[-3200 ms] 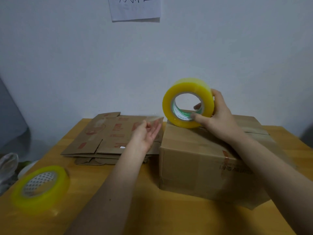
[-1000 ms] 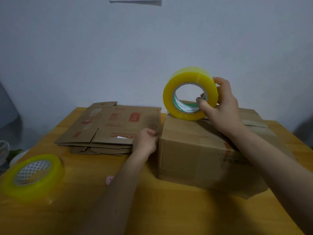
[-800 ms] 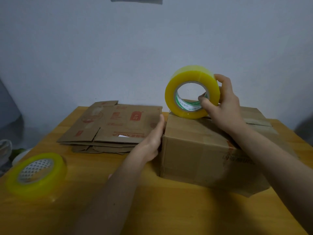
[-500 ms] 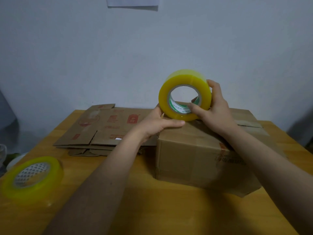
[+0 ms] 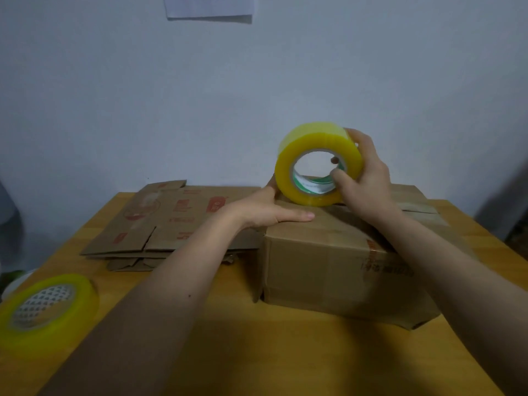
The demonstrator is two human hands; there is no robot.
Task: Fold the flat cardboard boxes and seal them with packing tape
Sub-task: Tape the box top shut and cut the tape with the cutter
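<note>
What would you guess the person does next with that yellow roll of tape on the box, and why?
Probably draw the tape roll back along the top of the folded box toward its other edge. The right hand grips the roll standing on edge at the box's left end, and the left hand lies flat on the top right beside it, seemingly pinning the tape's start.

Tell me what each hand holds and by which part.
The right hand grips the tape roll: a fingertip hooked inside the core, the other fingers behind the far side. The left hand holds nothing; it lies flat on the box.
</note>
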